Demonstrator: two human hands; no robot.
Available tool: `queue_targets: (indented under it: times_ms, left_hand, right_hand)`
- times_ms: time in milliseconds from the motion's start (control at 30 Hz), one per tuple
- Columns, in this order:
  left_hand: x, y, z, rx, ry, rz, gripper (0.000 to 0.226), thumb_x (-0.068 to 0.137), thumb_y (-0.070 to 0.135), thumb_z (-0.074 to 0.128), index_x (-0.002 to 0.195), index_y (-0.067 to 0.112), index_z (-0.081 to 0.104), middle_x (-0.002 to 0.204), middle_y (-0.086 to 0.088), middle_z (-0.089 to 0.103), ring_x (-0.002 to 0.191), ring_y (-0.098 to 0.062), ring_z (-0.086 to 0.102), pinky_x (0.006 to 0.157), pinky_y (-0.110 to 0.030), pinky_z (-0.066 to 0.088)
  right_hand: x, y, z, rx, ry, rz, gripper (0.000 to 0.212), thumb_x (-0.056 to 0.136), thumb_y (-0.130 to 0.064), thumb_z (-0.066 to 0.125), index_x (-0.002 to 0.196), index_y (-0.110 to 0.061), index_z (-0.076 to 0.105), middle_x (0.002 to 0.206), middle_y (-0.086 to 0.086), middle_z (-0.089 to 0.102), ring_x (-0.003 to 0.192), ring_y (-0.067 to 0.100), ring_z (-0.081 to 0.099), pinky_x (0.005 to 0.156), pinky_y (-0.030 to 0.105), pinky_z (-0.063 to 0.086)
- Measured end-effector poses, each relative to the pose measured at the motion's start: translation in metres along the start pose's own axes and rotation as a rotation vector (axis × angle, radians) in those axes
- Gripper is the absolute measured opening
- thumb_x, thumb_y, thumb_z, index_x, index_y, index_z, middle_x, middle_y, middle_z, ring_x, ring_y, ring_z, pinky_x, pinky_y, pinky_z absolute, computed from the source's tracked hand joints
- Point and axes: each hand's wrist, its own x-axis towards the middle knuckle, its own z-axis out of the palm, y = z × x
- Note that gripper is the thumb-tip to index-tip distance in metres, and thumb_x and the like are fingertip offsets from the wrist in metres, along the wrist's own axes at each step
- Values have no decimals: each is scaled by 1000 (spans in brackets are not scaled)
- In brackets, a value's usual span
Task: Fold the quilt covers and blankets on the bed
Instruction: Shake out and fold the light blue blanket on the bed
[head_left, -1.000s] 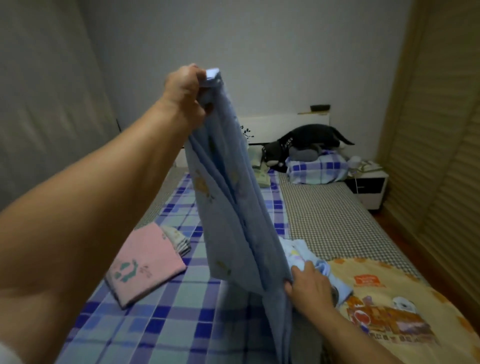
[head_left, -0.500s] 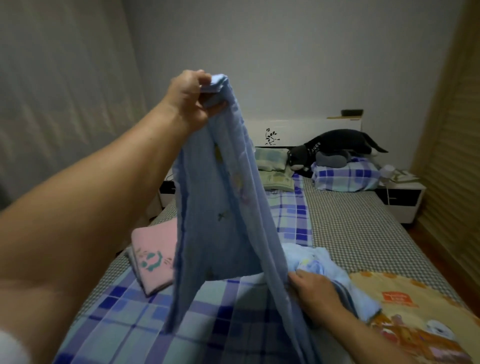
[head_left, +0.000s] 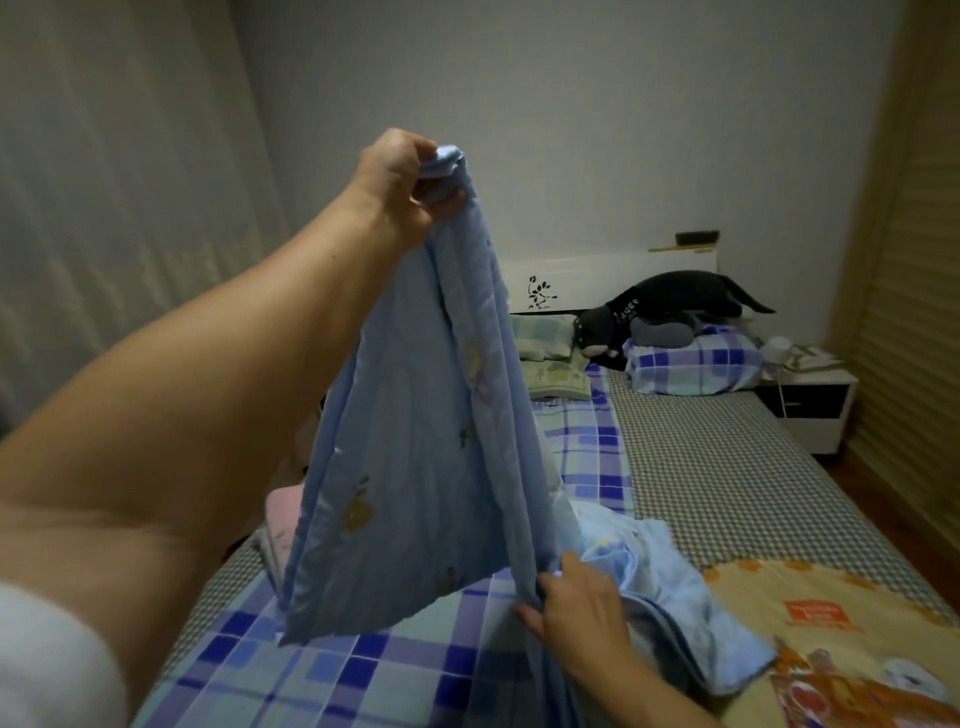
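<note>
The left hand (head_left: 402, 184), arm raised, grips the blue quilt cover's (head_left: 415, 467) gathered top. The right hand (head_left: 576, 605), low, pinches its hanging edge.

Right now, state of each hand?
Left hand: raised, gripping the top of the light blue blanket.
Right hand: low, pinching the same blanket's hanging edge.

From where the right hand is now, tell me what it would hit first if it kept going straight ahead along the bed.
The right hand grips the hanging blue blanket's edge and points up the bed. Straight on, it would probably first meet the crumpled light blue cloth just beyond its fingers, though depth is hard to judge here.
</note>
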Motion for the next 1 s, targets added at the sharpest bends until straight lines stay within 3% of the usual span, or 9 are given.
queue_targets:
  times_ms: [67,167,267,400,533,667,767,900,1000]
  left_hand:
    - [2,3,-1,29,31,12,16,92,3,43,91,8,59,79,-9,59,81,-28,61,82,-44,58]
    - [16,5,-27,50,120,16,22,92,8,45,75,13,57,70,-6,61,73,-24,62,79,-46,59]
    - [33,-3,-70,15,247,-39,29,99,22,44,72,16,52,65,-2,60,68,-18,61,72,-36,57]
    - [42,-23,-107,-45,350,-85,17,91,6,47,99,14,58,88,-13,63,74,-25,67,60,-38,60]
    - [34,-17,-112,-147,310,-80,23,93,-3,37,93,12,55,88,-12,55,73,-24,60,58,-36,59]
    - [26,-5,-101,-204,263,-61,23,97,-3,35,99,10,54,87,-14,52,69,-24,56,54,-32,58]
    - [14,6,-88,-194,227,-69,22,97,-6,34,99,5,53,91,-15,53,72,-26,58,49,-33,58]
    - [-3,18,-64,-188,169,-78,23,96,-10,34,92,2,53,98,-15,50,81,-26,57,48,-35,59]
    - [-5,28,-66,-136,207,-60,26,96,-6,33,83,6,51,87,-13,49,71,-24,54,44,-30,56]
  right_hand:
    - [4,-1,8,108,37,35,37,83,-50,46,81,-22,69,85,-1,56,68,25,62,57,39,48]
    - [-7,23,9,362,49,41,22,95,-36,45,77,-26,53,85,-10,48,76,10,52,68,35,41]
    - [-21,47,-2,439,73,106,19,100,-30,42,81,-31,44,88,-9,49,84,9,52,76,27,35]
    - [-18,55,-7,402,-54,241,35,89,-54,36,88,-21,49,83,-5,56,83,19,58,75,32,45]
    - [-12,37,10,254,-109,141,37,82,-62,55,102,-33,43,91,-8,65,91,18,64,74,33,43]
    - [9,-1,25,68,-197,82,64,74,-81,48,119,-36,50,106,0,72,106,21,65,74,35,43]
    - [26,-25,33,18,-291,88,60,76,-75,48,109,-27,61,108,-1,70,103,23,65,70,35,36]
    - [42,-53,47,-37,-373,87,46,80,-54,50,107,-21,68,109,3,70,99,26,67,68,32,40]
    - [48,-51,54,2,-427,164,41,85,-48,49,111,-22,67,113,2,70,104,25,66,73,32,45]
